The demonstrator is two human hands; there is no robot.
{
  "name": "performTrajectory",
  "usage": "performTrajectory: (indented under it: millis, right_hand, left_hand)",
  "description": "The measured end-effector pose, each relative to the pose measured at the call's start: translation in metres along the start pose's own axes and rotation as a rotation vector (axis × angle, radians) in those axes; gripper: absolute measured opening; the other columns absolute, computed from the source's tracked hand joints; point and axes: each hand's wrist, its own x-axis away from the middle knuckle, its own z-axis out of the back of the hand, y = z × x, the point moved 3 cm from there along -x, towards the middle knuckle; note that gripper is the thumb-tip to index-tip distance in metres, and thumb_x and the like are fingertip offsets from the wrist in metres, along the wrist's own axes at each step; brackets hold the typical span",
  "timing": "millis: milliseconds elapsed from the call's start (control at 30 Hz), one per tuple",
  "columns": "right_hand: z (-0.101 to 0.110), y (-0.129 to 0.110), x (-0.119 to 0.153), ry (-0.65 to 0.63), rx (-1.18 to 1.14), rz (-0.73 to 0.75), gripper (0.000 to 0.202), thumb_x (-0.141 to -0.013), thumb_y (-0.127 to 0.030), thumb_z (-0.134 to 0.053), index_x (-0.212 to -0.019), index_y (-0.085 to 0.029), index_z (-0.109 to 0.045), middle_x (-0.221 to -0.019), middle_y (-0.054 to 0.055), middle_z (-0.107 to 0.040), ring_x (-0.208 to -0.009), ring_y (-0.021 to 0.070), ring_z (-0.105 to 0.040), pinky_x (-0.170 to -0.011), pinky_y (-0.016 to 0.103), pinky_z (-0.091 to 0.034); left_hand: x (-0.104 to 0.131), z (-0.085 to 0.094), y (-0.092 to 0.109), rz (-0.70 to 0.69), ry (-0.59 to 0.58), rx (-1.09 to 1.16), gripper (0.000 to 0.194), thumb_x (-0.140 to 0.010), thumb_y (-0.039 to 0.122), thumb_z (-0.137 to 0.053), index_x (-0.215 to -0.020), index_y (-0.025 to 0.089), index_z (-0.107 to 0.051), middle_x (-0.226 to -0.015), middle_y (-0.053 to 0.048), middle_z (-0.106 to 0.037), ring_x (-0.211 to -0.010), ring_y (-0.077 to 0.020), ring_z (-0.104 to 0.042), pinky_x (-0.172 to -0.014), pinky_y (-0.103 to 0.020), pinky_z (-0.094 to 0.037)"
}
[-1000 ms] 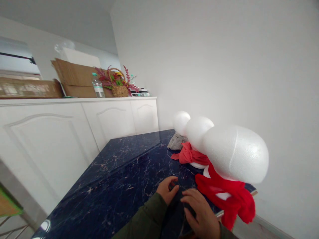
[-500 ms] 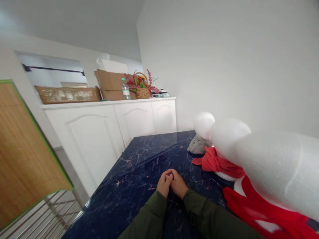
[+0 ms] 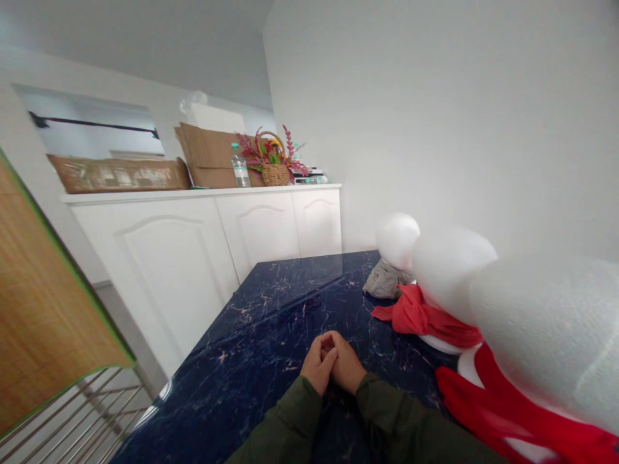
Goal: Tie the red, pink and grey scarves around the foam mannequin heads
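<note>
My left hand point(image 3: 316, 365) and my right hand point(image 3: 347, 365) rest together on the dark blue marbled table point(image 3: 285, 309). Their fingers are curled and meet in a loose clasp, with a small gap between the palms. I see no object in either hand. Right of my hands stands a row of white, smooth, rounded head-like forms point(image 3: 449, 270) with cloth around their bases. A coral red cloth point(image 3: 416, 314) lies nearest to my right hand. Behind it is a grey cloth point(image 3: 387, 280), and a bright red cloth point(image 3: 476, 403) is closer to me.
White cabinets point(image 3: 169, 258) stand beyond the table, with cardboard boxes point(image 3: 213, 158), a water bottle point(image 3: 240, 167) and a flower basket point(image 3: 275, 174) on top. At left are a bamboo mat point(image 3: 53, 296) and a metal rack point(image 3: 97, 412). A white wall point(image 3: 435, 116) rises at right.
The view has shifted slightly, so the cabinets sit a little higher and farther left. My hands stay clasped in nearly the same place on the table.
</note>
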Motion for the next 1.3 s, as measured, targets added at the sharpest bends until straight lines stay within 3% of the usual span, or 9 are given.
performTrajectory:
  millis: [800,967,1067,1133,1200,1300]
  right_hand:
    - [0.0,0.006,-0.001,0.01,0.017,0.019,0.018,-0.071,-0.022,-0.053,-0.087,-0.017,-0.051,-0.085,0.004,-0.059,-0.078,0.0159,-0.056,-0.072,0.031,-0.044]
    - [0.003,-0.002,0.008,0.102,0.086,-0.001,0.029,-0.071,-0.017,-0.047,-0.1,-0.015,-0.05,-0.098,0.009,-0.056,-0.092,0.0189,-0.053,-0.084,0.037,-0.041]
    - [0.008,-0.013,0.034,0.221,0.163,-0.042,0.041,-0.071,-0.018,-0.046,-0.111,-0.013,-0.047,-0.113,0.013,-0.049,-0.109,0.0223,-0.044,-0.095,0.04,-0.034]
    - [0.018,-0.019,0.068,0.292,0.209,-0.046,0.045,-0.072,-0.019,-0.046,-0.116,-0.015,-0.044,-0.123,0.012,-0.041,-0.116,0.0234,-0.037,-0.095,0.04,-0.035]
    - [0.035,-0.024,0.113,0.351,0.259,0.027,0.047,-0.075,-0.021,-0.044,-0.122,-0.022,-0.039,-0.13,0.008,-0.035,-0.118,0.0223,-0.035,-0.087,0.036,-0.044]
    - [0.075,-0.026,0.184,0.485,0.446,0.159,0.039,-0.076,-0.034,-0.049,-0.115,-0.035,-0.045,-0.118,0.002,-0.048,-0.108,0.0225,-0.046,-0.069,0.032,-0.052]
  left_hand:
    - [0.001,0.0,0.004,-0.02,-0.006,-0.04,0.031,-0.068,0.023,-0.052,-0.098,0.013,-0.052,-0.097,-0.009,-0.059,-0.094,-0.0205,-0.055,-0.089,-0.038,-0.038]
    - [0.004,-0.004,0.001,-0.06,-0.045,-0.047,0.03,-0.074,0.031,-0.046,-0.098,0.014,-0.051,-0.098,-0.009,-0.059,-0.092,-0.0189,-0.055,-0.087,-0.035,-0.04]
    - [0.006,-0.008,-0.001,-0.071,-0.111,-0.08,0.03,-0.078,0.037,-0.041,-0.095,0.015,-0.052,-0.091,-0.007,-0.06,-0.085,-0.0175,-0.056,-0.082,-0.032,-0.043]
    - [0.007,-0.01,-0.004,-0.049,-0.153,-0.102,0.032,-0.079,0.04,-0.04,-0.097,0.016,-0.052,-0.089,-0.006,-0.06,-0.08,-0.0167,-0.057,-0.078,-0.032,-0.044]
    - [0.009,-0.012,-0.007,-0.027,-0.171,-0.116,0.035,-0.079,0.042,-0.04,-0.099,0.016,-0.052,-0.089,-0.006,-0.06,-0.079,-0.0166,-0.057,-0.077,-0.031,-0.044]
    - [0.011,-0.014,-0.009,-0.037,-0.181,-0.123,0.035,-0.079,0.043,-0.04,-0.097,0.017,-0.054,-0.088,-0.006,-0.061,-0.081,-0.017,-0.057,-0.076,-0.03,-0.044]
